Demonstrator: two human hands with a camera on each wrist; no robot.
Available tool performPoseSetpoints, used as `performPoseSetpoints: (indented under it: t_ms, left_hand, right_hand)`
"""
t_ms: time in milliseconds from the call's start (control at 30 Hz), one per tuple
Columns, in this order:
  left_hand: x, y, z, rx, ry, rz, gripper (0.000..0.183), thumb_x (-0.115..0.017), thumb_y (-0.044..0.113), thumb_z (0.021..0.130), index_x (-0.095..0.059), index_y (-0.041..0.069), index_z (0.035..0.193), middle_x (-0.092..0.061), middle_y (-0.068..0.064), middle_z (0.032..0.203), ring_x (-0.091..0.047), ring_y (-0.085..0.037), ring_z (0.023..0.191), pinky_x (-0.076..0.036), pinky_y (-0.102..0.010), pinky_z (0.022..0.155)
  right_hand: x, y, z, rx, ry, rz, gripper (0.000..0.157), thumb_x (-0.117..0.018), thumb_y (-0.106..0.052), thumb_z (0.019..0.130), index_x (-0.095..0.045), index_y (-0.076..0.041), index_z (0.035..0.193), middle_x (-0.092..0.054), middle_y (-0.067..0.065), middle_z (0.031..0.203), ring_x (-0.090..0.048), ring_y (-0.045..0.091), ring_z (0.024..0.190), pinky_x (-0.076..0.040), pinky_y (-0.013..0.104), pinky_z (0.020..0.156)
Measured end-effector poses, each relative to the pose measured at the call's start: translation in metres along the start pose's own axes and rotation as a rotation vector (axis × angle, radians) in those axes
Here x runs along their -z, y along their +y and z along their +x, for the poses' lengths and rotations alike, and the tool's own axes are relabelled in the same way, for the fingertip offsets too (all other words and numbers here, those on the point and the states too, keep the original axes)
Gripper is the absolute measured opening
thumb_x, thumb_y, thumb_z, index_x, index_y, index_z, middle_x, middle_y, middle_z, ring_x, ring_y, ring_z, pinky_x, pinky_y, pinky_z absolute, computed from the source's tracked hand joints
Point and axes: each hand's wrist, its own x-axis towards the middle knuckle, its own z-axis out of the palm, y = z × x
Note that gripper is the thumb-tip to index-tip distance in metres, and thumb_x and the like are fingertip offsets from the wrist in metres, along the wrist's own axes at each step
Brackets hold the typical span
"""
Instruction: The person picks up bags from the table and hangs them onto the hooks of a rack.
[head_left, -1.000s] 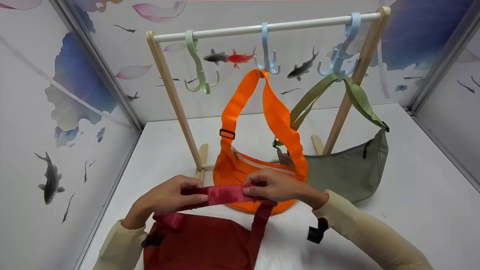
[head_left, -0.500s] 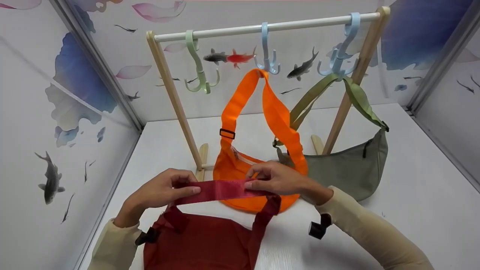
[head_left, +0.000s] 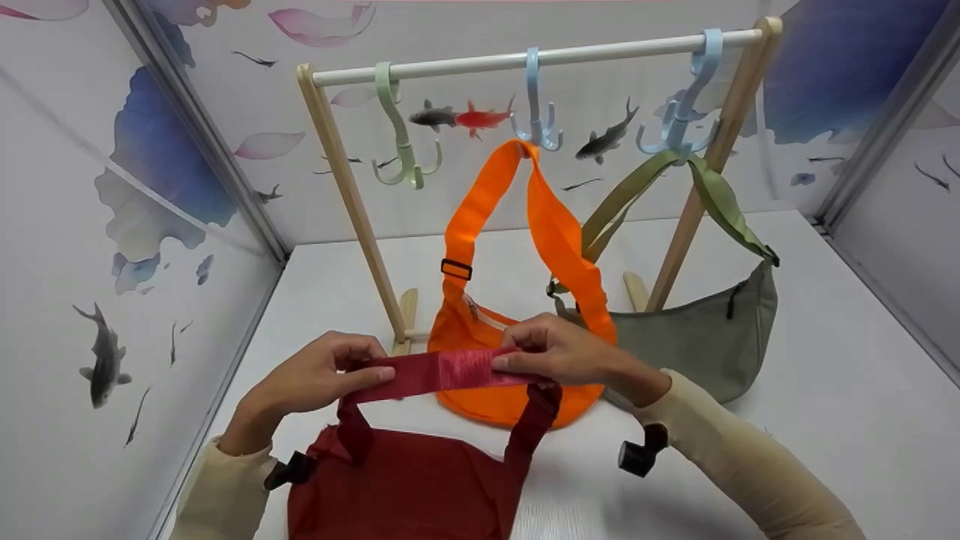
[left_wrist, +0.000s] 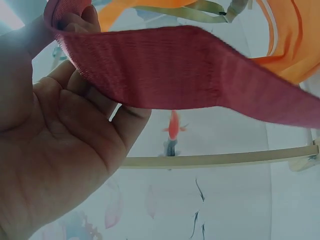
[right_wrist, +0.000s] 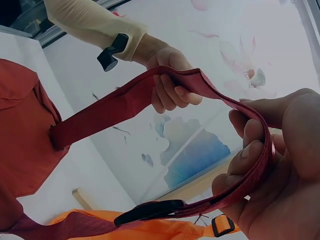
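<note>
A dark red bag (head_left: 405, 480) lies at the near edge of the head view, its lower part cut off by the frame. Its wide strap (head_left: 442, 373) is raised above it and stretched between both hands. My left hand (head_left: 319, 375) pinches the strap's left part between thumb and fingers. On the other side my right hand (head_left: 559, 351) pinches it the same way. In the right wrist view the strap (right_wrist: 115, 107) loops from the bag through both hands, and a dark buckle (right_wrist: 150, 211) shows on its lower run.
Behind the hands stands a wooden rack with a white bar (head_left: 465, 66). A green hook (head_left: 401, 127) hangs at its left with nothing on it. An orange bag (head_left: 487, 300) hangs from the middle blue hook (head_left: 534, 105), an olive bag (head_left: 697, 337) from the right blue hook (head_left: 679, 112).
Both hands have risen slightly with the strap and moved a little apart, so more of it shows between them. The red bag and the hanging bags stay in place.
</note>
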Motion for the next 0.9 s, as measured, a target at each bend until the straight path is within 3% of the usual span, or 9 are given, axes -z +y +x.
performPoseSetpoints:
  t_ms: [200, 467, 700, 900]
  left_hand:
    - [0.006, 0.004, -0.002, -0.009, 0.072, 0.07, 0.005, -0.064, 0.015, 0.097, -0.069, 0.013, 0.095, -0.066, -0.005, 0.084, -0.057, -0.011, 0.067, -0.05, -0.026, 0.055]
    - [0.01, 0.007, -0.006, 0.006, 0.176, 0.108, 0.006, -0.065, 0.017, 0.096, -0.07, 0.013, 0.098, -0.068, -0.005, 0.091, -0.062, -0.022, 0.077, -0.055, -0.03, 0.067]
    - [0.013, 0.013, -0.003, -0.032, 0.246, 0.123, 0.008, -0.063, 0.014, 0.097, -0.069, 0.011, 0.101, -0.067, -0.005, 0.09, -0.06, -0.021, 0.075, -0.053, -0.029, 0.065]
    - [0.017, 0.019, -0.002, -0.075, 0.266, 0.125, 0.009, -0.062, 0.01, 0.097, -0.069, 0.01, 0.102, -0.066, -0.006, 0.089, -0.06, -0.02, 0.075, -0.052, -0.028, 0.064]
  right_hand:
    - [0.004, -0.009, 0.0, 0.03, 0.059, 0.024, 0.019, -0.059, -0.015, 0.1, -0.062, -0.001, 0.088, -0.051, 0.01, 0.066, -0.045, 0.009, 0.055, -0.04, 0.019, 0.048]
    - [0.01, -0.015, 0.002, 0.089, 0.121, 0.045, 0.018, -0.059, -0.011, 0.1, -0.061, 0.0, 0.085, -0.049, 0.013, 0.064, -0.042, 0.01, 0.051, -0.039, 0.019, 0.046]
    - [0.016, -0.027, 0.005, 0.089, 0.16, -0.001, 0.015, -0.06, -0.012, 0.099, -0.065, -0.002, 0.089, -0.053, 0.012, 0.068, -0.045, 0.013, 0.054, -0.04, 0.02, 0.049]
    - [0.022, -0.034, 0.007, 0.096, 0.178, -0.022, 0.013, -0.062, -0.011, 0.098, -0.066, -0.004, 0.088, -0.054, 0.011, 0.068, -0.045, 0.014, 0.052, -0.041, 0.021, 0.048]
